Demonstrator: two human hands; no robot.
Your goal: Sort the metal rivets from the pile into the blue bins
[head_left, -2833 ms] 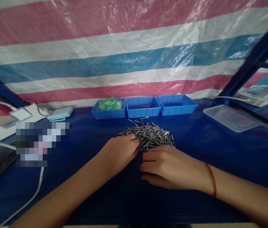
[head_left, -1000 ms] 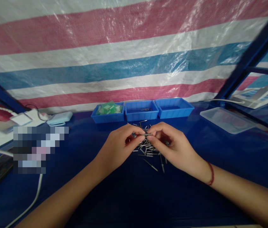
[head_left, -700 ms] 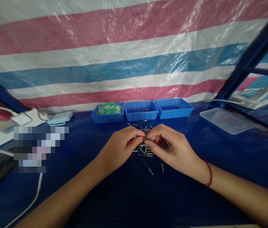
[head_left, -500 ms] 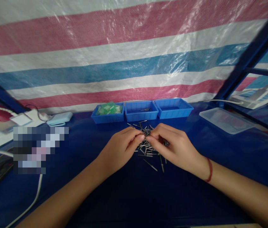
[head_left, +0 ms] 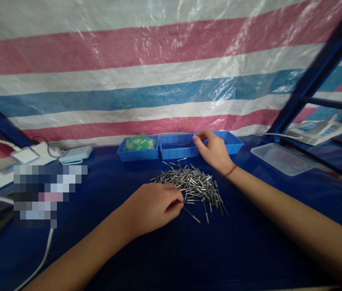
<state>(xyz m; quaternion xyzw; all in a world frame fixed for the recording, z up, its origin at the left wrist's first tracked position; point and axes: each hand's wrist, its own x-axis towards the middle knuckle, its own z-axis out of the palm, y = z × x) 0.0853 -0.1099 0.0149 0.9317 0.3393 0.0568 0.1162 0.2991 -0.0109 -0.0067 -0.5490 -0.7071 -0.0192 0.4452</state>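
On my feed, the right hand (head_left: 215,152) had moved beyond the rivet pile (head_left: 195,182), left hand (head_left: 157,205) at its front-left, both narrow, contents unclear.

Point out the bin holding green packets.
The leftmost blue bin: green packets rise above its rim, while no green shows in the middle bin or the right bin.

Looks like a makeshift workshop, judging by heaped blind rivets (head_left: 193,182), plastic parts bins (head_left: 177,153), blue tabletop (head_left: 164,258) and far striped tarpaulin (head_left: 128,52).
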